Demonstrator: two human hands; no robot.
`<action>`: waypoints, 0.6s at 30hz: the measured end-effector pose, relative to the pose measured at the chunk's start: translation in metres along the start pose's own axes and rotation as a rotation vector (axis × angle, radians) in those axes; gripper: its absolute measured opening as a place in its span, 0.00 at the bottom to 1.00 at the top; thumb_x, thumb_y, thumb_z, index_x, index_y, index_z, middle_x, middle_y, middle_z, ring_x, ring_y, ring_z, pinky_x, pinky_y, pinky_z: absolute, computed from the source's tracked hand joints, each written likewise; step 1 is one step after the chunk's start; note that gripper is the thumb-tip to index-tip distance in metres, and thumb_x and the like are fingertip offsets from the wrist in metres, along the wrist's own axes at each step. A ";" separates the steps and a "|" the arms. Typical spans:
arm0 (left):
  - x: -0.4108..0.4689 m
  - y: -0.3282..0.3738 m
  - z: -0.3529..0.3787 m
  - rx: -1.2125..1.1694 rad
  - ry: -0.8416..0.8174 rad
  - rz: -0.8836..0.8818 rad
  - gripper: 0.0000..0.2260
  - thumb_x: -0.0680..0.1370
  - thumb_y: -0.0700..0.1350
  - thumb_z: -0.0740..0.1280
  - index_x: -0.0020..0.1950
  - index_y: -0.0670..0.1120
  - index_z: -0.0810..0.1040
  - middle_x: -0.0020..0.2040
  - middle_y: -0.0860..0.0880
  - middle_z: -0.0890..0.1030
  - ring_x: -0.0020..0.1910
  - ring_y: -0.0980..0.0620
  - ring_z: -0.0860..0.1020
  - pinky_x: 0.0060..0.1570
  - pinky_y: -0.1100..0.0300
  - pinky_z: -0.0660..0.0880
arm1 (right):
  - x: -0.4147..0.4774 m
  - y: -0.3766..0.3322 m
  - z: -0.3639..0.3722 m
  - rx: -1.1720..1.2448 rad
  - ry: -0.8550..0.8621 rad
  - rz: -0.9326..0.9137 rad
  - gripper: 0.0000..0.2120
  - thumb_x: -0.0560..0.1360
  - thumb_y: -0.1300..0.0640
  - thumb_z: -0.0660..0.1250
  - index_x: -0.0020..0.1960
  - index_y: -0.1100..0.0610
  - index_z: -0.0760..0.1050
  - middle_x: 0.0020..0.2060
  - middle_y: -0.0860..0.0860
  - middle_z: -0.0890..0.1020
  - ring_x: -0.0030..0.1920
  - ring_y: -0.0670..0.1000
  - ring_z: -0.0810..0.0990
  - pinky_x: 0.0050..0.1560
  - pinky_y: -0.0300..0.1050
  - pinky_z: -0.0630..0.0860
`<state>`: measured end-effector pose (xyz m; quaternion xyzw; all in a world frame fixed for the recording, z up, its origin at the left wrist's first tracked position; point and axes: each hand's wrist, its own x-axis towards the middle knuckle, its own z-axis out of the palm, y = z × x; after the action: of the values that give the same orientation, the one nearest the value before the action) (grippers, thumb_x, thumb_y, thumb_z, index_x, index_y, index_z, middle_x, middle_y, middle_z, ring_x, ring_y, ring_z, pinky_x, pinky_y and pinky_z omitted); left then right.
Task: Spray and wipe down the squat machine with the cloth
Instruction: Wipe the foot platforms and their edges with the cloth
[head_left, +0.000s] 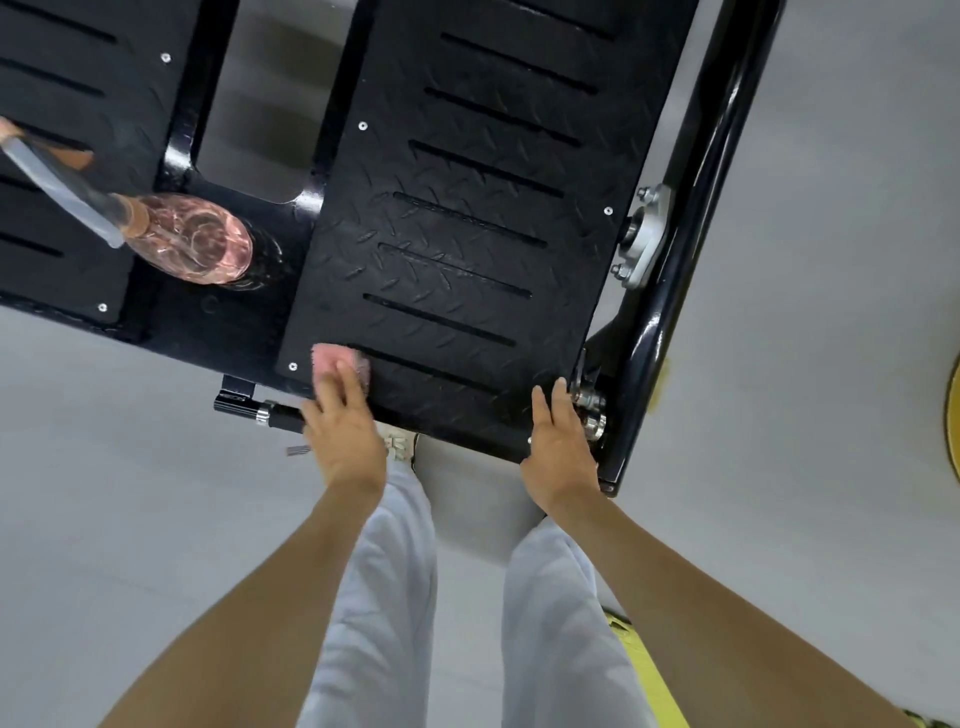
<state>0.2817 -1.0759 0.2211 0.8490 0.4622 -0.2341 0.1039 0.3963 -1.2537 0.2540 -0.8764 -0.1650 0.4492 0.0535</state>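
Note:
The squat machine's black tread-pattern footplate (467, 234) fills the upper middle of the head view. A pink cloth (340, 360) lies on its near left corner. My left hand (340, 426) presses flat on the cloth with straight fingers. My right hand (561, 441) rests with straight fingers on the plate's near right corner, beside a metal bolt (589, 405). A clear pink spray bottle (192, 239) stands on the frame between the two plates, its grey nozzle pointing up left.
A second footplate (62, 156) lies at the left. A glossy black frame tube (691, 249) runs along the right side with a silver bracket (644, 239). A short black pin (254, 408) sticks out below the plate. My legs (395, 597) stand on grey floor (130, 467).

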 end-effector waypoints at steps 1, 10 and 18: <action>-0.005 0.010 0.007 -0.006 0.029 0.111 0.39 0.67 0.30 0.68 0.76 0.41 0.60 0.70 0.37 0.64 0.49 0.36 0.70 0.47 0.47 0.72 | -0.001 -0.003 0.002 -0.010 0.006 0.012 0.39 0.76 0.68 0.60 0.79 0.56 0.42 0.77 0.55 0.37 0.77 0.55 0.41 0.77 0.49 0.51; 0.000 0.007 0.007 0.456 0.064 0.964 0.31 0.65 0.46 0.69 0.68 0.49 0.75 0.60 0.50 0.79 0.45 0.47 0.74 0.44 0.54 0.75 | 0.005 -0.043 0.003 -0.059 0.080 0.049 0.38 0.76 0.66 0.60 0.79 0.57 0.42 0.76 0.56 0.35 0.77 0.55 0.39 0.77 0.50 0.47; 0.067 -0.090 -0.044 0.393 -0.021 0.168 0.38 0.75 0.38 0.65 0.79 0.44 0.46 0.73 0.44 0.59 0.55 0.43 0.68 0.50 0.53 0.71 | 0.009 -0.075 0.007 -0.024 0.041 0.031 0.39 0.77 0.67 0.60 0.79 0.56 0.41 0.76 0.55 0.36 0.77 0.55 0.41 0.76 0.52 0.51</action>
<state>0.2508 -0.9603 0.2298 0.8860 0.3340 -0.3192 -0.0398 0.3774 -1.1808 0.2607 -0.8884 -0.1557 0.4300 0.0394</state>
